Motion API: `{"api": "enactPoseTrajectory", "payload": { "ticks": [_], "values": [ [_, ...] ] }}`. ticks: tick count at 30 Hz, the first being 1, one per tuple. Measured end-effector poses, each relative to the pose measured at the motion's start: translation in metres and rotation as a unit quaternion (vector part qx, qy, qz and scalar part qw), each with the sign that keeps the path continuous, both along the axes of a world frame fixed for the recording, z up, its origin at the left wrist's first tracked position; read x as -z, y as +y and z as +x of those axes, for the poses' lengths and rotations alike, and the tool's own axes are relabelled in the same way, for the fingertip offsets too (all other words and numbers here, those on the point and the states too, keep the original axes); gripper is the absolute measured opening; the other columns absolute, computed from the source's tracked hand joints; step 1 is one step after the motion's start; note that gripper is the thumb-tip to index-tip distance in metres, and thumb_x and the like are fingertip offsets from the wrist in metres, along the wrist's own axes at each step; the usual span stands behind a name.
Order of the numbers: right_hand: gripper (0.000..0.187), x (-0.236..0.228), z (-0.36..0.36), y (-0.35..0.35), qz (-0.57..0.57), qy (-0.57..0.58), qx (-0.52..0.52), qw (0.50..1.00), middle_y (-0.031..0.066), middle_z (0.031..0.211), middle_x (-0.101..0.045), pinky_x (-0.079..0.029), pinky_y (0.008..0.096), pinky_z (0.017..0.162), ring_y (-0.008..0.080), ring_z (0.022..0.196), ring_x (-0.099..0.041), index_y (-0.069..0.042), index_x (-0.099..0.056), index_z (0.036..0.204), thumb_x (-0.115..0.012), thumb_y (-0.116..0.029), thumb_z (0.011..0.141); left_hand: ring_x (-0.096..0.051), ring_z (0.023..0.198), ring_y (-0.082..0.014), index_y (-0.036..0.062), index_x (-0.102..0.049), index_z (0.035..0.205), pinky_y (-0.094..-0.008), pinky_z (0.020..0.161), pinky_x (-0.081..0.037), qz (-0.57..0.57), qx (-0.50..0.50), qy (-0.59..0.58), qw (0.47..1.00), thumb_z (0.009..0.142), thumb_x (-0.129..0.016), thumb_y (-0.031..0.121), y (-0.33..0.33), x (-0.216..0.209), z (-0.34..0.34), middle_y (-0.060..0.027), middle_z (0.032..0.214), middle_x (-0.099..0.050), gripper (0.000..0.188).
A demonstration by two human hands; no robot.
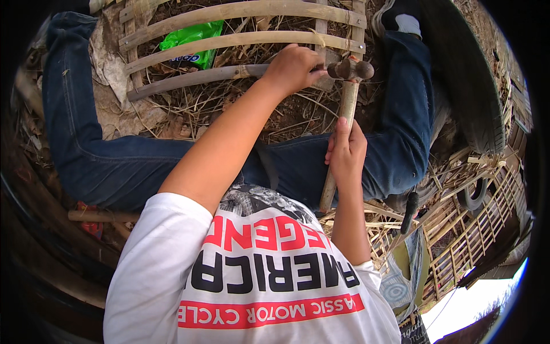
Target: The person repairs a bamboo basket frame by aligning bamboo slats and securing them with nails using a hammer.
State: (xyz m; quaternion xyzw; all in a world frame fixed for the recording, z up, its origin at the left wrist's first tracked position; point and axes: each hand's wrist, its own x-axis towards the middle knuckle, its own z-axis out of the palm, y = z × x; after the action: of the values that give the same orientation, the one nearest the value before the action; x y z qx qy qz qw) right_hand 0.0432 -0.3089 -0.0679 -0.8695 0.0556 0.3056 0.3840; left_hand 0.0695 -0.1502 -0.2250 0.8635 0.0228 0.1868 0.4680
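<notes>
My right hand [346, 149] is wrapped round the wooden handle of a ball-peen hammer [348, 103]. Its dark metal head is at the right end of the lowest bamboo slat [195, 80], close to my left fingertips. My left hand [295, 69] rests over that slat with thumb and fingers pinched together; whatever is between them is too small to make out. The slat belongs to a frame of curved bamboo slats [240, 39] joined to upright pieces, with nail heads showing at the right end. The hammer head partly hides the slat's end.
A green plastic packet [195, 43] lies under the slats on ground strewn with dry straw. My legs in jeans [126, 166] spread around the frame. A black tyre [475, 74] stands at the right. Bamboo lattice [458, 235] lies at the lower right, and a wooden stick [103, 216] at left.
</notes>
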Motion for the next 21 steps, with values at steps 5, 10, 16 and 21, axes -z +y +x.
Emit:
{"api": "enactPoseTrajectory", "payload": {
  "ticks": [5, 10, 16, 21],
  "values": [
    [0.038, -0.002, 0.001, -0.001, -0.036, -0.009, -0.022, 0.999, 0.0001, 0.056, -0.046, -0.036, 0.0248, 0.04, 0.0072, 0.044, -0.044, -0.004, -0.049, 0.083, -0.048, -0.037, 0.102, -0.063, 0.075, -0.0266, 0.0103, -0.066, 0.077, -0.0392, 0.074, -0.047, -0.015, 0.009, 0.001, 1.0, 0.077, -0.073, 0.022, -0.001, 0.004, 0.001, -0.0054, 0.074, -0.065, 0.014],
    [0.04, 0.001, -0.006, -0.003, -0.008, -0.04, -0.018, 0.999, -0.0005, 0.057, -0.045, -0.036, 0.0225, 0.038, 0.0065, 0.043, -0.043, -0.006, -0.048, 0.082, -0.045, -0.04, 0.103, -0.064, 0.076, -0.0266, 0.0096, -0.066, 0.077, -0.0392, 0.074, -0.047, -0.038, 0.006, -0.004, 0.999, 0.075, -0.073, 0.022, -0.004, 0.005, 0.002, -0.0063, 0.074, -0.066, 0.014],
    [0.041, 0.001, -0.001, 0.001, -0.028, -0.025, -0.048, 0.998, -0.0008, 0.058, -0.044, -0.036, 0.0223, 0.039, 0.0062, 0.043, -0.043, -0.006, -0.049, 0.083, -0.044, -0.041, 0.103, -0.064, 0.076, -0.0276, 0.0086, -0.066, 0.077, -0.0399, 0.072, -0.047, -0.005, 0.0, 0.008, 1.0, 0.076, -0.074, 0.024, 0.002, 0.004, -0.001, -0.007, 0.073, -0.066, 0.017],
    [0.041, 0.007, 0.003, 0.0, -0.039, -0.021, -0.049, 0.998, -0.0004, 0.058, -0.045, -0.036, 0.0227, 0.039, 0.0069, 0.043, -0.043, -0.005, -0.05, 0.084, -0.044, -0.041, 0.103, -0.065, 0.075, -0.0288, 0.0086, -0.068, 0.077, -0.0406, 0.072, -0.048, -0.011, -0.007, 0.009, 1.0, 0.076, -0.075, 0.026, 0.0, 0.003, -0.003, -0.0081, 0.074, -0.067, 0.019]
  ]
}}
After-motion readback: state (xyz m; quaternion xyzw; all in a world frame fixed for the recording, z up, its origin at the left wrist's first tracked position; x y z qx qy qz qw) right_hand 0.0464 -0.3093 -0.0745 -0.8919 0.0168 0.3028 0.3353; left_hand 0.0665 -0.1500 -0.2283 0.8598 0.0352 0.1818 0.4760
